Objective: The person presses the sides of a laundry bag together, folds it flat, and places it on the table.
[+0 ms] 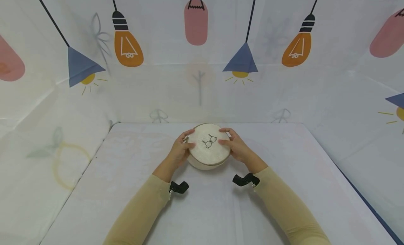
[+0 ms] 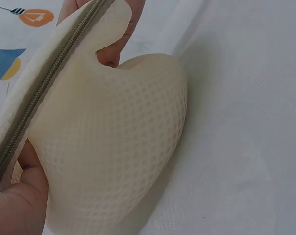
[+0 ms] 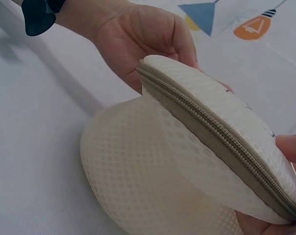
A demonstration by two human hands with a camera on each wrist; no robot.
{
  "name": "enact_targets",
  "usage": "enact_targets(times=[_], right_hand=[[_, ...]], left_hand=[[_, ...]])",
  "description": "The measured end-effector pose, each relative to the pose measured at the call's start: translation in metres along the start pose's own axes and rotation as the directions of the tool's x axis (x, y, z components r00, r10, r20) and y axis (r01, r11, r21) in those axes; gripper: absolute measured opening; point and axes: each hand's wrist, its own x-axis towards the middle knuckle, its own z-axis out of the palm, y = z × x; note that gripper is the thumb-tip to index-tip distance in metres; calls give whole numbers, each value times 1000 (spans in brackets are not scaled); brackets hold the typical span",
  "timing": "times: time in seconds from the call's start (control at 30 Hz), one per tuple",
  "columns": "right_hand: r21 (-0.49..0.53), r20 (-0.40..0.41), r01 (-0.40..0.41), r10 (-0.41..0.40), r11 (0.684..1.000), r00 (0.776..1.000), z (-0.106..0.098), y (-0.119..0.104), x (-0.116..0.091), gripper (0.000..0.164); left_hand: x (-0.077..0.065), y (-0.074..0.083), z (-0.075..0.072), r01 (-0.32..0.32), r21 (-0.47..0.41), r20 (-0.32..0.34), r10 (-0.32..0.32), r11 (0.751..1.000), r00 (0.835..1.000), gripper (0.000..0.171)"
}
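Observation:
A round cream mesh laundry bag (image 1: 206, 157) stands at the far middle of the table, its flat top tilted toward me. Dark line drawings of glasses mark that top. My left hand (image 1: 180, 152) grips the left rim, thumb on the top and fingers around the edge. On the opposite rim my right hand (image 1: 240, 148) pinches the bag the same way. In the right wrist view a beige zipper (image 3: 221, 142) runs closed along the visible rim. Below it the mesh side (image 2: 123, 142) sags inward with a deep fold in the left wrist view.
A white cloth covers the table (image 1: 202, 210). Behind it hangs a white sheet (image 1: 170, 90) printed with lamps and bulbs. Black wrist mounts (image 1: 179, 187) stick out beside both sleeves.

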Motion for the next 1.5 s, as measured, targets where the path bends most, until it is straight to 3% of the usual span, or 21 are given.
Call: enact_targets(times=[0.27, 0.6, 1.03, 1.5], right_hand=[[1, -7, -16, 16, 1000, 1000, -1, 1, 0, 50], [-18, -40, -10, 9, 1000, 999, -4, 3, -1, 49], [-90, -63, -22, 16, 996, 998, -4, 13, 2, 52], [-254, -91, -48, 26, 966, 996, 2, 16, 0, 49]], left_hand=[[-1, 0, 0, -8, -39, -46, 6, 999, 999, 65], [-1, -1, 0, -60, -65, -42, 58, 996, 997, 68], [6, -6, -5, -95, 74, -122, 103, 993, 987, 60], [10, -6, -6, -41, 183, -202, 78, 982, 976, 50]])
